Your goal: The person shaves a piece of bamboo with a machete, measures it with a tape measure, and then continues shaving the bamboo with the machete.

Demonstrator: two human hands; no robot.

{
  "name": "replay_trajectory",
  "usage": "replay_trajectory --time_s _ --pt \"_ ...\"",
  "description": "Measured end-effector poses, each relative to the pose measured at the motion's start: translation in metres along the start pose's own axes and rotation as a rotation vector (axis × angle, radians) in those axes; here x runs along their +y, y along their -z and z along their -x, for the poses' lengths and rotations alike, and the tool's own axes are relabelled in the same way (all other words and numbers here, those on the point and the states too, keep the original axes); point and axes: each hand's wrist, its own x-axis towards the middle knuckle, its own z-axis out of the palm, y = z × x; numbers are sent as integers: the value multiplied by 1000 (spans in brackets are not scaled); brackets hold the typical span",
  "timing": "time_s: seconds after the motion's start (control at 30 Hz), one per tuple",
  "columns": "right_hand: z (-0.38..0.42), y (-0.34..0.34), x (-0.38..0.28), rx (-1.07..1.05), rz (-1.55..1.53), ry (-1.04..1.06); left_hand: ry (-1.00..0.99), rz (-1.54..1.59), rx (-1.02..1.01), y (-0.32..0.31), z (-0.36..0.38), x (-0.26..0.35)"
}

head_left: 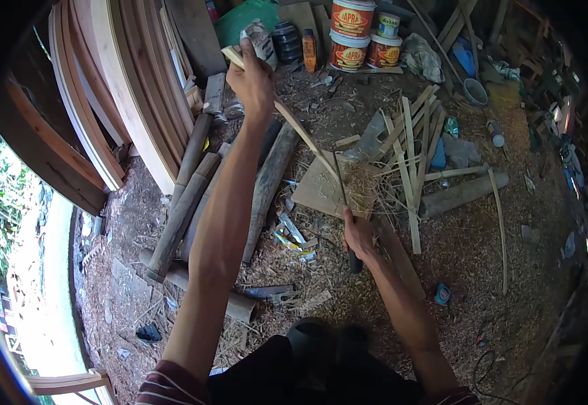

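Note:
A long pale strip of wood or bamboo [296, 127] slants from the upper left down to the middle. My left hand [250, 81] is closed round its upper part, thumb along the strip. My right hand [359, 236] is wrapped round the dark handle of a long-bladed knife [340, 177], whose blade points away from me beside the strip's lower end. Under that end lies a flat board [321, 194], with thin curled shavings [368, 185] heaped on its right side. Whether blade and strip touch is hard to tell.
Several split strips [408, 162] lie right of the board, near a thick log [466, 194]. More logs [270, 189] lie to the left. Curved planks [132, 88] lean at the upper left. Paint buckets [349, 50] stand at the back. A tape measure [443, 293] is at right.

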Motion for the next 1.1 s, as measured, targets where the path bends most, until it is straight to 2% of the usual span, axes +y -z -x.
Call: replay_trajectory --time_s 0.03,0.07,0.13,0.17,0.23,0.37,0.43,0.47,0.53,0.63,0.67,0.73,0.8,0.83,0.93,1.0,1.07,1.1 --pt "-1 -1 2 -12 49 91 12 23 -7 -2 1 1" --pt "-2 -3 10 -17 50 87 24 45 -15 -4 1 3" --pt "-7 -3 31 -42 -79 -90 -1 38 -30 -5 1 4" --pt "-10 1 38 -47 -78 -87 -16 42 -70 -5 0 3" --pt "-10 8 40 -2 -56 -263 -10 46 -156 -1 -3 3" --pt "-9 13 19 -5 -211 -303 96 29 -82 -1 1 10" --pt "-9 11 8 8 -45 -168 94 56 -66 -1 5 14" --pt "-9 10 -1 18 -52 -170 106 38 -48 -1 5 12" --pt "3 4 -33 -67 24 37 90 36 -36 -8 14 15" --pt "18 -9 -77 -85 -152 117 69 32 -52 -12 18 17" --pt "7 -12 -66 -88 -152 116 73 39 -86 -12 20 17" --pt "-25 -18 -34 -14 -11 312 47 27 -94 -13 21 19" --pt "-20 -8 -25 -35 -164 -93 72 25 -34 -7 20 19" --pt "-24 1 -20 -25 -209 -213 84 44 -67 -3 20 20" --pt "-21 22 -19 -43 -40 -183 102 50 -156 -2 18 19" --pt "-18 18 -20 -41 -85 -191 115 99 -172 -10 22 19" --pt "-2 11 -30 -31 37 60 112 133 -180 -9 23 19" --pt "-6 11 -22 -37 45 26 121 148 -176 -9 22 18"
